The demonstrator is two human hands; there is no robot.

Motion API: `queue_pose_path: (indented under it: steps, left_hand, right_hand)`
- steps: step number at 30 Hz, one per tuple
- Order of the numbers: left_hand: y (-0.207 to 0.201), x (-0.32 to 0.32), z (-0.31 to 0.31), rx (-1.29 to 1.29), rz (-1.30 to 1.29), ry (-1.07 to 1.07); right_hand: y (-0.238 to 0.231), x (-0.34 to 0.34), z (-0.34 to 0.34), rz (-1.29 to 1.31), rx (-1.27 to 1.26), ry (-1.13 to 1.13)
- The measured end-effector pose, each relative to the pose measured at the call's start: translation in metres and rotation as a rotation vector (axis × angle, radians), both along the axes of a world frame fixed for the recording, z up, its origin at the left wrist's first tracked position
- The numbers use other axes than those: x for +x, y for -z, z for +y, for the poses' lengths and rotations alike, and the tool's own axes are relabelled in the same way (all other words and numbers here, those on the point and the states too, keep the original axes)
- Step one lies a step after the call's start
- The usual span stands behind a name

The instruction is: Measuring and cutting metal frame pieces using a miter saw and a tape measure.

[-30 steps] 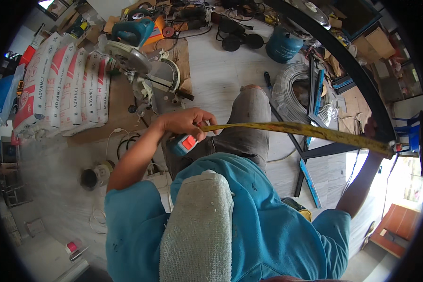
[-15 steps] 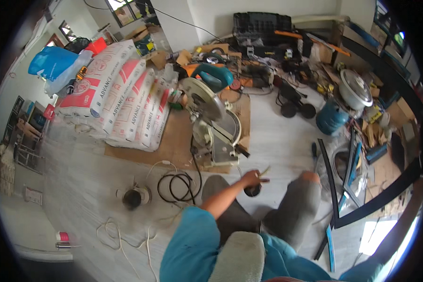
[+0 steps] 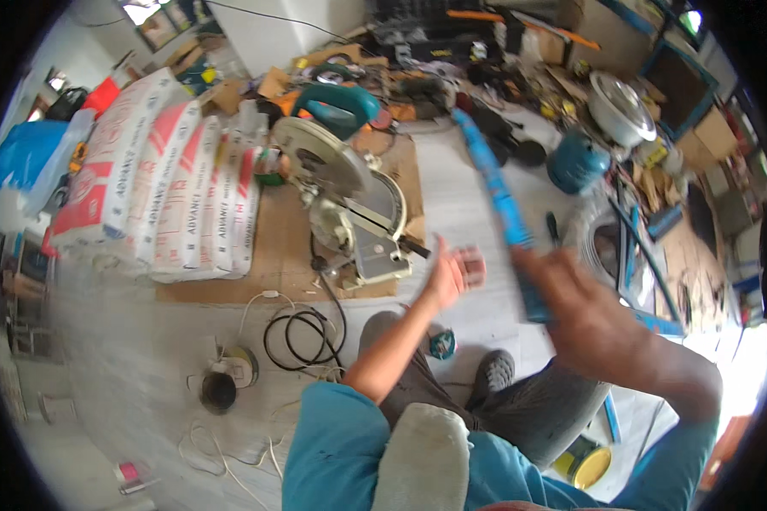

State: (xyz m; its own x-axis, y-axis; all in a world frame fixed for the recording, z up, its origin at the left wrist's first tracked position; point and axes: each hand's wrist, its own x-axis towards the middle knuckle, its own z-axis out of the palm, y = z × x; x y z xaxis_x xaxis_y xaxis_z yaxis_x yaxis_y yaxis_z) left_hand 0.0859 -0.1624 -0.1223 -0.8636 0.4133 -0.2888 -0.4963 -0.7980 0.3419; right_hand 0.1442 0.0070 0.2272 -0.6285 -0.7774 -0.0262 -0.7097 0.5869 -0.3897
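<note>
A long, narrow bar with a blue covering rises from my right hand, which is closed around its near end. Motion smears both hand and bar. Left of the bar, my left hand is raised with the thumb apart and the fingers loosely bent, holding nothing. Just beyond that hand stands a miter saw with a large round blade, a grey base and a teal handle, on a brown board. A small teal round object lies on the floor by my legs.
Stacked cement bags stand left of the saw. A coiled black cable and a dark-topped round object lie at left. At right are a blue gas cylinder, a white pot and frame strips. A yellow-topped bucket sits near me.
My right hand has swung inward from the far right, and a blue bar now stands before me. My left hand has lifted toward the saw and let go of a thin pale strip.
</note>
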Motion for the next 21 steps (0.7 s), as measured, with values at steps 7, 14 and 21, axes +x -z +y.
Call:
queue_pose_path:
  steps: [7, 14, 21]
  left_hand:
    - [-0.039, -0.011, -0.053, -0.388, -0.085, -0.051]
    - [0.072, 0.014, -0.054, -0.905, -0.389, -0.195]
    - [0.125, 0.073, -0.137, -1.126, -0.387, -0.433]
  right_hand:
    - [0.179, 0.023, -0.04, 0.181, 0.261, -0.237]
    - [0.272, 0.021, -0.032, -0.325, 0.279, -0.301]
    - [0.366, -0.08, 0.107, -0.363, 0.574, -0.361]
